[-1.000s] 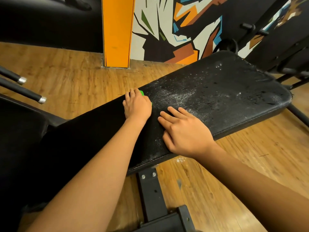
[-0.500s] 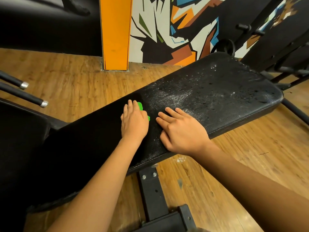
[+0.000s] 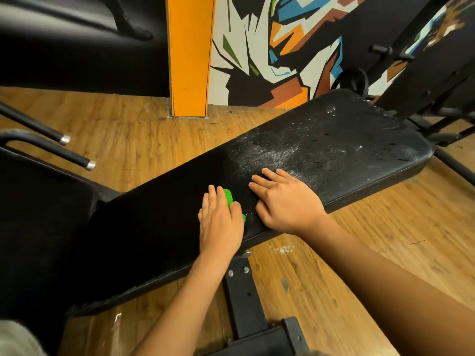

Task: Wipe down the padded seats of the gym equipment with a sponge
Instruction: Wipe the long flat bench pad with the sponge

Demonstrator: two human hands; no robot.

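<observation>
The left hand [image 3: 221,224] presses a bright green sponge [image 3: 228,197], fingers straight; the right hand [image 3: 285,201] lies flat on the white-flecked black pad [image 3: 334,150].

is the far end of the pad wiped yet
Not yet: white specks cover the pad past the right hand; around the left hand and sponge it is black.

Hands, two: left hand [image 3: 221,227] and right hand [image 3: 288,204]. Sponge [image 3: 228,197], one, green. Black pads, two: long pad [image 3: 334,150] and side pad [image 3: 38,214]. Black bars with silver end caps, two: far bar [image 3: 38,128] and near bar [image 3: 64,152]. Orange pillar [image 3: 190,55], one. Painted mural [image 3: 270,47], one. Steel post [image 3: 244,304] under long pad, one, bearing two bolt heads [image 3: 230,273] side by side.
</observation>
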